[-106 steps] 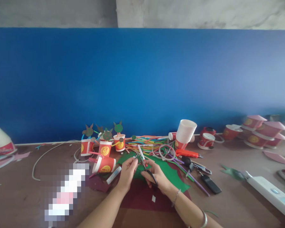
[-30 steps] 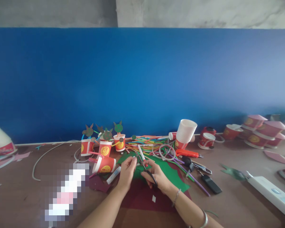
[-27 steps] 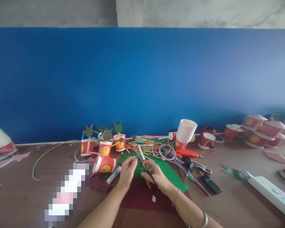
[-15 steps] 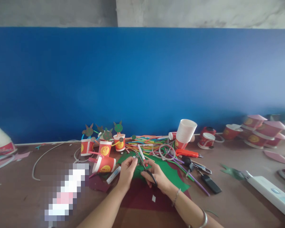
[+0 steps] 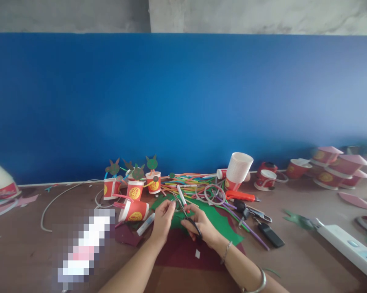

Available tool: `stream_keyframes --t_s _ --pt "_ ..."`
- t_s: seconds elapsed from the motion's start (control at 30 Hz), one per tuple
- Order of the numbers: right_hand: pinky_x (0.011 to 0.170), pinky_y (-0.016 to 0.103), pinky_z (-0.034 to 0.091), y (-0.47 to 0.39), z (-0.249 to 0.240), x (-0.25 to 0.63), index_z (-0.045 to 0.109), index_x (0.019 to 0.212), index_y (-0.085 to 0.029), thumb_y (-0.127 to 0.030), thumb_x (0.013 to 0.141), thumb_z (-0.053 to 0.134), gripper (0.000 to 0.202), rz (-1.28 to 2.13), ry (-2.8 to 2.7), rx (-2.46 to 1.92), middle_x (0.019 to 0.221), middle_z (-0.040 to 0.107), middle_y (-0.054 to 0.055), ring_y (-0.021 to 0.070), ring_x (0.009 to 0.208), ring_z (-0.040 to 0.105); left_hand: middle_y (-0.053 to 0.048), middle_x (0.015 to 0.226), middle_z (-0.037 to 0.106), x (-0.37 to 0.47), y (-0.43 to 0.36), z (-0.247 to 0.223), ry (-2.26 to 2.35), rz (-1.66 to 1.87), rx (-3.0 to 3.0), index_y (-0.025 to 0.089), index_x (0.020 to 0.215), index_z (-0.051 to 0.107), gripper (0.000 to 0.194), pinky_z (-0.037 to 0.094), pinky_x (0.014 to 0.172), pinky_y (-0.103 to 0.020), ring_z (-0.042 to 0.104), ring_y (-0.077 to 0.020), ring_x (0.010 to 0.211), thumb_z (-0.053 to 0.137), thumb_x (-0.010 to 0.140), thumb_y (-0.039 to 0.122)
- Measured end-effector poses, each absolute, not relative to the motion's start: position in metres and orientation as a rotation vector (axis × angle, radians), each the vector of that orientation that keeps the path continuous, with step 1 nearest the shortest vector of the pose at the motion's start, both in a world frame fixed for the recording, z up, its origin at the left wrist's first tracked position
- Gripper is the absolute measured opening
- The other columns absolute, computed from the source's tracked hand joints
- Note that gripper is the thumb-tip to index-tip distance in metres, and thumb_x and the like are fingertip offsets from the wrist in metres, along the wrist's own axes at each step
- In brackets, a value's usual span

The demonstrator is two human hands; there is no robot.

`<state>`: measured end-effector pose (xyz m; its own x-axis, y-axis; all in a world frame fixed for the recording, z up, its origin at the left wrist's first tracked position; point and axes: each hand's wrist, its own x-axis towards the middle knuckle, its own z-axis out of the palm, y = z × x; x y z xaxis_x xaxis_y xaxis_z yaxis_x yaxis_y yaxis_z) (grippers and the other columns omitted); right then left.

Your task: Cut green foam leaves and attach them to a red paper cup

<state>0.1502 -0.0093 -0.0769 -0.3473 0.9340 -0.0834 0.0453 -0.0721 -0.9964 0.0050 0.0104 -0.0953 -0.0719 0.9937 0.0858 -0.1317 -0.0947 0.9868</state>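
Note:
My right hand (image 5: pixel 201 223) is closed round the black handles of a pair of scissors (image 5: pixel 194 226), whose blades point up and to the left. Close to the blade tips, the thumb and fingers of my left hand (image 5: pixel 163 217) pinch together; a tiny pale bit shows at the fingertips, too small to name. Under both hands lie green paper (image 5: pixel 223 226) and dark red paper (image 5: pixel 183 258). A white marker with a red end (image 5: pixel 181 195) lies just beyond the scissors. A small white scrap (image 5: pixel 197 254) rests on the dark red paper.
Red paper cups with animal heads (image 5: pixel 135 189) stand back left, one cup (image 5: pixel 137 211) on its side. Behind my hands lie colourful pipe cleaners (image 5: pixel 183 179). To the right are stacked cups (image 5: pixel 238 171), an orange cutter (image 5: pixel 240 196), keys with a black fob (image 5: pixel 271 235) and a white power strip (image 5: pixel 351 246).
My left fingertips have drawn slightly away from the scissor blades, and less of the pale bit shows. My right hand holds the scissors in nearly the same place.

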Motion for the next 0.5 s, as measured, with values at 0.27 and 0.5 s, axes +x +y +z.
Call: stream_keyframes --t_s 0.27,0.5 --pt "0.033 0.016 0.035 -0.0083 -0.0787 0.1513 0.044 0.101 -0.018 -0.046 0.068 0.066 0.049 1.546 -1.464 -1.057 0.041 0.050 -0.010 0.0069 0.031 0.042 0.009 0.047 0.028 0.0036 0.0102 -0.0934 1.089 1.346 1.170 0.018 0.058 0.043 0.041 0.017 0.043 -0.021 0.023 -0.0063 0.045 0.059 0.073 0.052" --pt "0.033 0.018 0.034 -0.0070 -0.0827 0.1533 0.047 0.108 -0.015 -0.047 0.066 0.068 0.057 1.557 -1.467 -1.082 0.041 0.050 -0.010 0.0073 0.031 0.042 0.009 0.045 0.026 0.0033 0.0104 -0.0937 1.074 1.378 1.120 0.018 0.054 0.038 0.042 0.016 0.043 -0.021 0.021 -0.0056 0.043 0.060 0.071 0.051"
